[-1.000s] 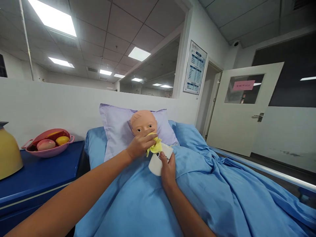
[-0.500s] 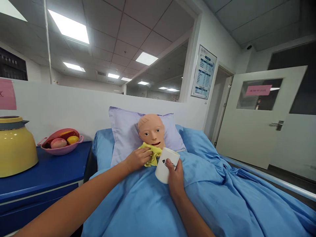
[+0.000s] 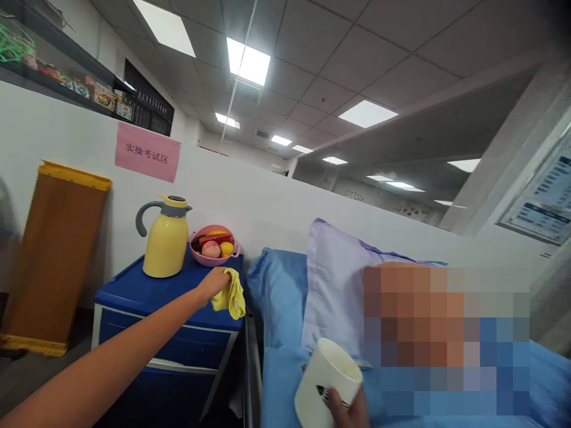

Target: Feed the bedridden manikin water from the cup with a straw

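My left hand (image 3: 214,284) is closed on a yellow cloth (image 3: 232,297), which hangs from the fingers over the front right part of the blue bedside cabinet (image 3: 129,291). In my right hand (image 3: 350,410) is a white mug (image 3: 328,380) with a dark print, tilted a little above the blue bedding; the thumb lies across its front. The mug's far side and most of the fingers are hidden. To the right of the mug, the manikin's head on the lilac pillow (image 3: 334,279) is mostly covered by a blurred block.
A yellow thermos jug (image 3: 167,244) and a pink basin (image 3: 205,260) of fruit stand on the cabinet. A dark bed rail (image 3: 253,368) runs between cabinet and bed. Behind is a white partition (image 3: 267,202) with a pink sign (image 3: 147,151); a brown board (image 3: 57,255) leans at left.
My left hand has carried the cloth away from the manikin's chin, leftward to the cabinet. The view has turned left. My right hand still holds the mug.
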A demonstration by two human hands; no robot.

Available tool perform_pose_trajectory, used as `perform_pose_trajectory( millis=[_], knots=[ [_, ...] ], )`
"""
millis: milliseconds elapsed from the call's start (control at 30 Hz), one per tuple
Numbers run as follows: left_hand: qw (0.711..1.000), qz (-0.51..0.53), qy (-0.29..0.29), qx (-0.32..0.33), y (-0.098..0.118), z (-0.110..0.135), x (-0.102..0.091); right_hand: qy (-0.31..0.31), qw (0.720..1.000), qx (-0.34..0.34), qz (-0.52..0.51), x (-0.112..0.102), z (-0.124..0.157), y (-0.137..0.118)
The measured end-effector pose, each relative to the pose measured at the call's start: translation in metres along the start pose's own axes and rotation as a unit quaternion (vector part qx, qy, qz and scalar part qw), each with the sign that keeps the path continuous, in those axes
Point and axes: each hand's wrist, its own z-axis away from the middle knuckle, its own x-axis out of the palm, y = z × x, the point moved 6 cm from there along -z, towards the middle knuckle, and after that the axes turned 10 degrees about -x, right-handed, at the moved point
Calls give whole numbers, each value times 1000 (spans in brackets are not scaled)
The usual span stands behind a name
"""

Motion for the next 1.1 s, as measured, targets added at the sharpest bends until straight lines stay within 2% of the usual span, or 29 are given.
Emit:
perform_pose_trajectory(
  millis=[133, 233, 333, 400, 500, 633, 700, 867, 1100],
  knots=[
    [997, 30, 19, -73, -64, -12, -65, -120, 993, 6, -11, 121, 2, -1],
    [994, 7, 76, -84, -103, -20, -102, -168, 985, -3, -33, 199, -1, -4],
    [987, -35, 150, -49, -127, -30, -122, -184, 982, -24, -42, 259, -8, 3],
    [982, -61, 180, -21, -136, -36, -125, -181, 983, -24, -33, 287, -14, 14],
    [969, -143, 200, 16, -142, -41, -119, -158, 987, -26, -8, 311, -24, 29],
    [914, -329, 236, 43, -140, -37, -109, -142, 989, -39, 3, 327, -35, 45],
    [896, -370, 241, 38, -140, -35, -107, -135, 990, -46, 8, 333, -40, 50],
    [883, -400, 246, 22, -139, -37, -104, -129, 990, -60, 25, 345, -47, 60],
    [879, -405, 251, 19, -143, -38, -102, -112, 992, -56, 25, 346, -50, 68]
  ],
)
